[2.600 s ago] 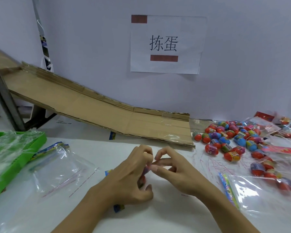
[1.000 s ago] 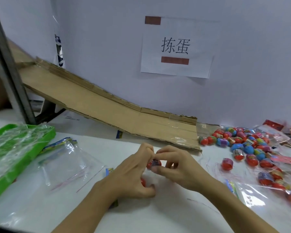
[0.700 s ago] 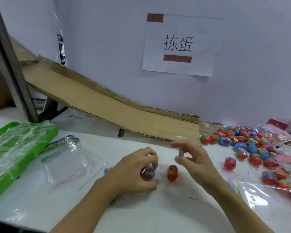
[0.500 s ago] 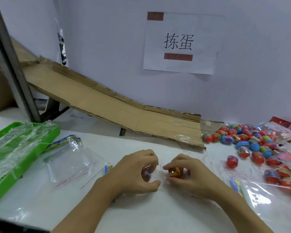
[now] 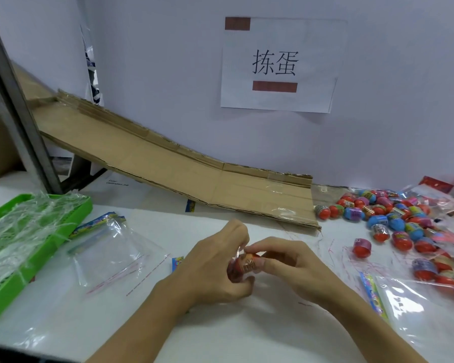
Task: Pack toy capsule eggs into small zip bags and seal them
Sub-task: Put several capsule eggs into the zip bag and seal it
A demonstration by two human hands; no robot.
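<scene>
Both hands meet over the counter [image 5: 247, 331]. The left hand [image 5: 210, 268] grips a clear bag [image 5: 237, 254] holding an egg [image 5: 248, 264]; the right hand [image 5: 296, 268] pinches the egg's top. Loose eggs [image 5: 393, 221] lie right.

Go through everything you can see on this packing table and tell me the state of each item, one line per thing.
Left hand: grips a small clear zip bag, mouth open.
Right hand: pinches a red capsule egg at the bag's mouth.
Loose pile of coloured capsule eggs: unpacked, on the table's right.
Empty clear zip bags: lying flat, left of the hands.
Green plastic basket: covered in clear film.
Cardboard ramp: sloping down to the table.
</scene>
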